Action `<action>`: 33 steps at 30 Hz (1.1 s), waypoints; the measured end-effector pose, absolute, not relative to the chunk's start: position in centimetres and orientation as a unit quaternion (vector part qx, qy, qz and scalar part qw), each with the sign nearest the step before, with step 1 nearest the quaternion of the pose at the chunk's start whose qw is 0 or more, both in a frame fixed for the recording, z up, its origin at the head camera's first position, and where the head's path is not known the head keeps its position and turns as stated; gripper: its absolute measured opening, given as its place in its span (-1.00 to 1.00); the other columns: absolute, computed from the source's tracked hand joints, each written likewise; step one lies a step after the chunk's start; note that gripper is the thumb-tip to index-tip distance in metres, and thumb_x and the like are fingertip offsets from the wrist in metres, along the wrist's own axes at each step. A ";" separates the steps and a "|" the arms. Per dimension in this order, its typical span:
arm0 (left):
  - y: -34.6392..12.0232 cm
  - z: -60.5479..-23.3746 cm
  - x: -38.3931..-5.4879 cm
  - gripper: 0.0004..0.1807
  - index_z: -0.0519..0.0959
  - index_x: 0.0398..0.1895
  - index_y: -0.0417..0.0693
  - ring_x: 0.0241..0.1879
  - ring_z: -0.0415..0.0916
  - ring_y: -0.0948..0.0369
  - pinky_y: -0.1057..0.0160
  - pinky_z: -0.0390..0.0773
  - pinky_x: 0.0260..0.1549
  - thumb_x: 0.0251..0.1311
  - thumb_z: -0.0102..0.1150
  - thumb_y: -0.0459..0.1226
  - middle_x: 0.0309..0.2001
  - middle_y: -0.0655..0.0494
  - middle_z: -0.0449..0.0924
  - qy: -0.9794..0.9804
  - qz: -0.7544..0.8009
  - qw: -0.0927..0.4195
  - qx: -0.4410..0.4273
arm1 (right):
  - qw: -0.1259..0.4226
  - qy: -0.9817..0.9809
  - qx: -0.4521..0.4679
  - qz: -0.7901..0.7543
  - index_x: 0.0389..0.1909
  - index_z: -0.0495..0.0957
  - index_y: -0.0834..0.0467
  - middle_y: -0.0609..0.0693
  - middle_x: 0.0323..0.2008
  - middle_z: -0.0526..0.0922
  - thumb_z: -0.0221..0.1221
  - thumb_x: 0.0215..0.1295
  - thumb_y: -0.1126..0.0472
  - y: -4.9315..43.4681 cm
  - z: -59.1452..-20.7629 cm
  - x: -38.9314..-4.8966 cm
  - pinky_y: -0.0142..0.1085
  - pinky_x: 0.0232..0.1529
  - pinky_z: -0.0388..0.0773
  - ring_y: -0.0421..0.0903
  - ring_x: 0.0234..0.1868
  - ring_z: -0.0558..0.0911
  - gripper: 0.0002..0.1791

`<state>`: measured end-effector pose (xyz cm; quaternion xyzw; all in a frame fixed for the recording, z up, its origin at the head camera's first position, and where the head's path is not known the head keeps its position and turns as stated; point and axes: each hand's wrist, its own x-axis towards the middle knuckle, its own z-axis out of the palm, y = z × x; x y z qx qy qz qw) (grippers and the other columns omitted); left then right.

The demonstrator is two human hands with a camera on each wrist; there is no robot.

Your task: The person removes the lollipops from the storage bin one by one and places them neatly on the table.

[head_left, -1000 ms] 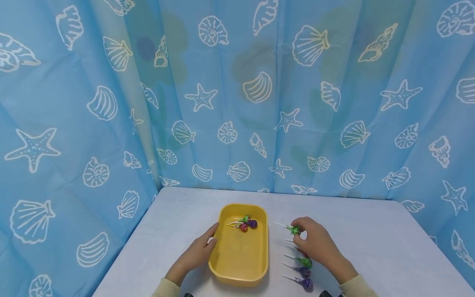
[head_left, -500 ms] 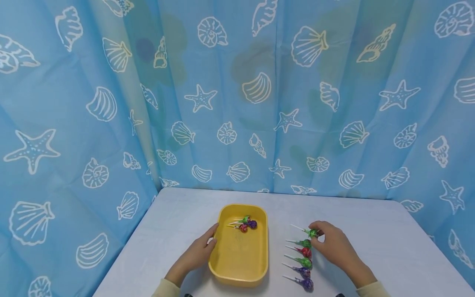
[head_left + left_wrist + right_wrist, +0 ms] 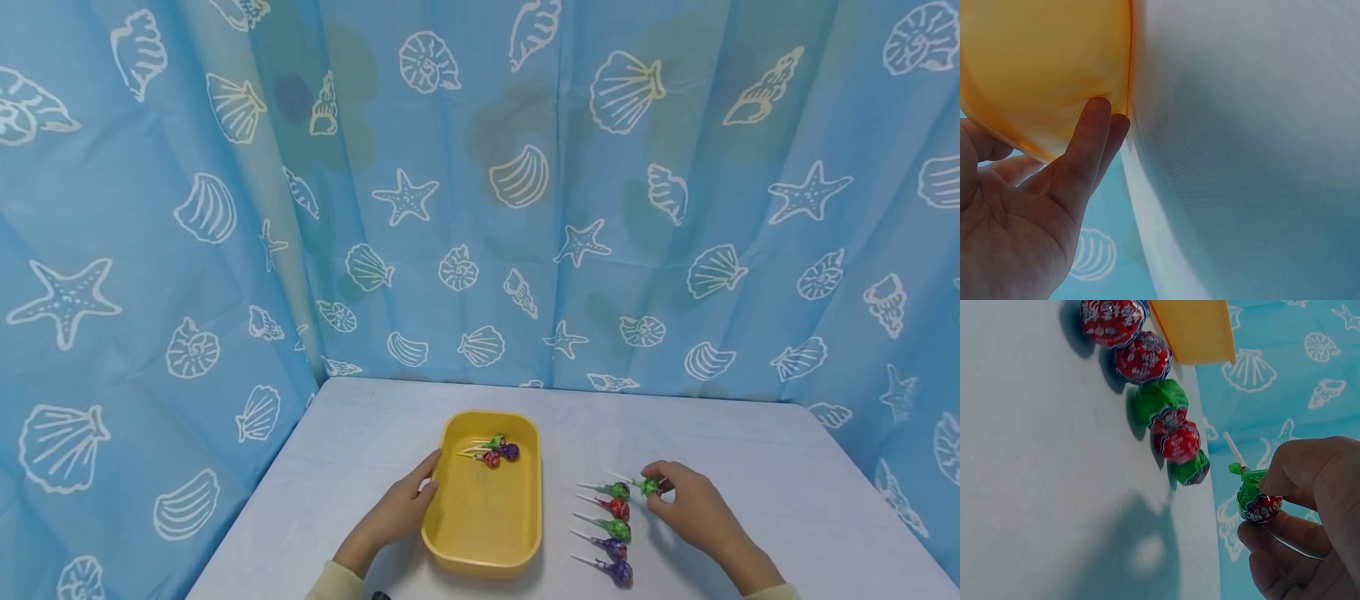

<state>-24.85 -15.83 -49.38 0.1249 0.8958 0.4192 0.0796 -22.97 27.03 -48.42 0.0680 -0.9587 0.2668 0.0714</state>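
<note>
Head view: from above/behind L hand & R hand, facing fwd & down, farthest off; takes in yellow tray by L hand + curtain beyond. L wrist view: v. close, rolled sideways, facing past L palm to tray's outer wall. R wrist view: close, also rolled, facing held lollipop. Head & R wrist share lollipop row left of R hand; tray + curtain in all 3.
</note>
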 end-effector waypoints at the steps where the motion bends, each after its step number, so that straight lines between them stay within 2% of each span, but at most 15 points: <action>1: -15.8 -49.4 -24.8 -0.42 0.15 0.58 -0.15 0.45 0.19 -0.22 -0.29 0.20 0.38 0.57 -0.13 -0.26 0.47 -0.25 0.27 0.895 0.419 0.080 0.127 | 0.069 -0.959 0.067 0.267 -0.05 0.64 0.23 0.01 -0.16 0.70 0.33 0.11 0.33 27.2 -48.5 -22.9 0.09 -0.13 0.66 0.03 -0.17 0.68 -0.66; 21: -15.9 -49.5 -25.0 -0.42 0.14 0.59 -0.13 0.46 0.18 -0.20 -0.28 0.19 0.38 0.58 -0.14 -0.24 0.48 -0.22 0.26 0.899 0.413 0.081 0.120 | 0.012 -0.955 0.061 0.289 -0.06 0.65 0.22 0.02 -0.14 0.71 0.32 0.08 0.36 29.6 -49.1 -22.2 -0.02 -0.15 0.70 -0.02 -0.19 0.68 -0.66; 33: -15.9 -49.7 -25.1 -0.42 0.13 0.60 -0.12 0.46 0.18 -0.21 -0.29 0.19 0.38 0.58 -0.16 -0.24 0.48 -0.22 0.25 0.900 0.411 0.084 0.120 | -0.036 -0.959 0.042 0.279 -0.04 0.64 0.20 0.02 -0.13 0.70 0.34 0.07 0.37 30.0 -49.9 -22.6 -0.02 -0.17 0.70 0.02 -0.15 0.68 -0.63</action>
